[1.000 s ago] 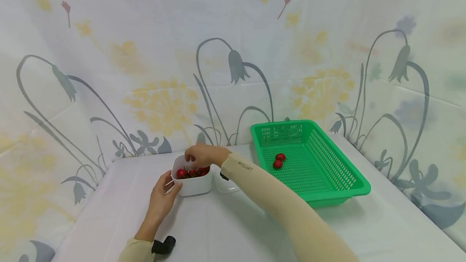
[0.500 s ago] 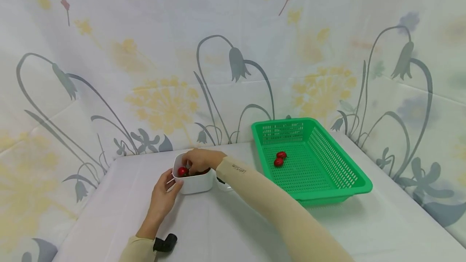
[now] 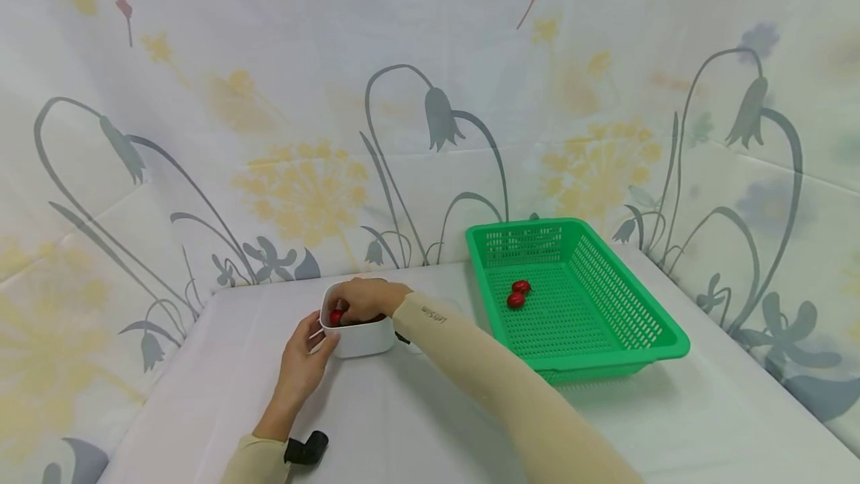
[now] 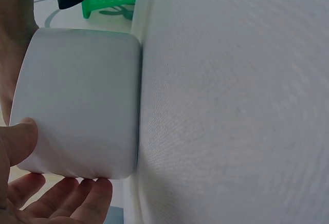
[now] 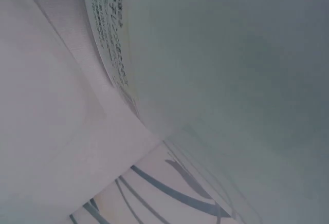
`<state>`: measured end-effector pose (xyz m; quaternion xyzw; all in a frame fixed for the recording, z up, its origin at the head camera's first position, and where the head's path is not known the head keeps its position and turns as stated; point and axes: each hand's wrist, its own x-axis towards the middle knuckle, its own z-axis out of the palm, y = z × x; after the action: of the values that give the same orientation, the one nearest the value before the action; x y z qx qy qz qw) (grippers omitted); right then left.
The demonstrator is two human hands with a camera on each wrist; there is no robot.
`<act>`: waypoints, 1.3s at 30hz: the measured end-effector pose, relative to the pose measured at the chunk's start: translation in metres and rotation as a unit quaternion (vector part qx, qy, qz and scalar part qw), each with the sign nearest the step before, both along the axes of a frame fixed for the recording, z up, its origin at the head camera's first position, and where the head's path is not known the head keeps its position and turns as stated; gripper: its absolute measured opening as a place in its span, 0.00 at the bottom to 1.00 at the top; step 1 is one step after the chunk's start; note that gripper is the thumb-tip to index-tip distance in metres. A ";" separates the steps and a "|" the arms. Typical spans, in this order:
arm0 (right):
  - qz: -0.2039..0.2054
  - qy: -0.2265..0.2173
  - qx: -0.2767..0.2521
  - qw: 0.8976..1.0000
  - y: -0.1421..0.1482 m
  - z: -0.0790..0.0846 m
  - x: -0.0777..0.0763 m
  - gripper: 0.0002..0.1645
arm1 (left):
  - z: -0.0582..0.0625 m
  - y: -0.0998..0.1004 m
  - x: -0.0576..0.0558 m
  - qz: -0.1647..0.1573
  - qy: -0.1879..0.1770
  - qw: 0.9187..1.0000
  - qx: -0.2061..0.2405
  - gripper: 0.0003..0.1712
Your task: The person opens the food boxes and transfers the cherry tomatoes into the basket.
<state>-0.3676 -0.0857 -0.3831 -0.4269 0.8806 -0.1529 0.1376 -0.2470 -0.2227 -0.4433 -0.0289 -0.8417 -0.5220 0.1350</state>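
Observation:
A white square-sided tub [image 3: 366, 342] stands upright on the table, left of the middle. My left hand [image 3: 302, 368] holds its near left corner. In the left wrist view the thumb [image 4: 23, 139] lies on the tub's front face and the fingertips [image 4: 97, 188] on its side. My right hand [image 3: 366, 299] reaches down into the tub from above, its fingers largely hidden. Beside them a red cherry tomato [image 3: 337, 316] shows inside the tub. I cannot tell whether the right fingers pinch a tomato.
A green perforated basket [image 3: 661, 349] stands to the right with a small cluster of red cherry tomatoes [image 3: 516, 300] on its floor. Close to the tub's right side, a clear plastic container [image 5: 231, 75] with a printed label [image 5: 110, 34] is partly covered by the right forearm. A flower-printed cloth hangs behind.
My right hand has gone lower into the tub and slightly left, covering more of the tomatoes. The left hand keeps its hold on the tub.

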 end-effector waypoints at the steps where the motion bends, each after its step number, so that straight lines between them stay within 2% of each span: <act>1: -0.001 -0.002 0.001 1.000 -0.001 0.000 0.000 0.12 | 0.000 0.000 0.000 0.000 -0.001 1.000 -0.002 0.31; 5: 0.007 0.001 0.003 1.000 -0.003 -0.001 0.001 0.08 | 0.001 0.001 0.000 -0.004 -0.005 1.000 -0.001 0.32; 12: 0.031 -0.009 -0.033 0.999 -0.005 -0.005 -0.002 0.06 | 0.002 0.002 -0.001 -0.004 -0.008 1.000 -0.002 0.32; 25: -0.018 -0.011 -0.020 1.000 0.004 -0.001 -0.002 0.11 | 0.004 0.003 -0.001 -0.007 -0.011 1.000 -0.004 0.32; 29: -0.014 0.004 -0.023 1.000 0.006 0.001 -0.002 0.11 | 0.003 0.003 -0.002 -0.006 -0.011 1.000 -0.001 0.32; 34: -0.010 0.037 -0.029 0.999 0.013 0.013 -0.003 0.12 | 0.002 0.003 -0.001 -0.006 -0.017 1.000 0.000 0.33; 39: -0.019 0.027 -0.040 0.999 0.024 0.035 0.001 0.15 | 0.002 0.000 0.001 -0.001 -0.031 1.000 -0.004 0.34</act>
<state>-0.3669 -0.0615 -0.3476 -0.4189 0.8852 -0.1790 0.0940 -0.2458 -0.2230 -0.4415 -0.0139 -0.8474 -0.5196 0.1084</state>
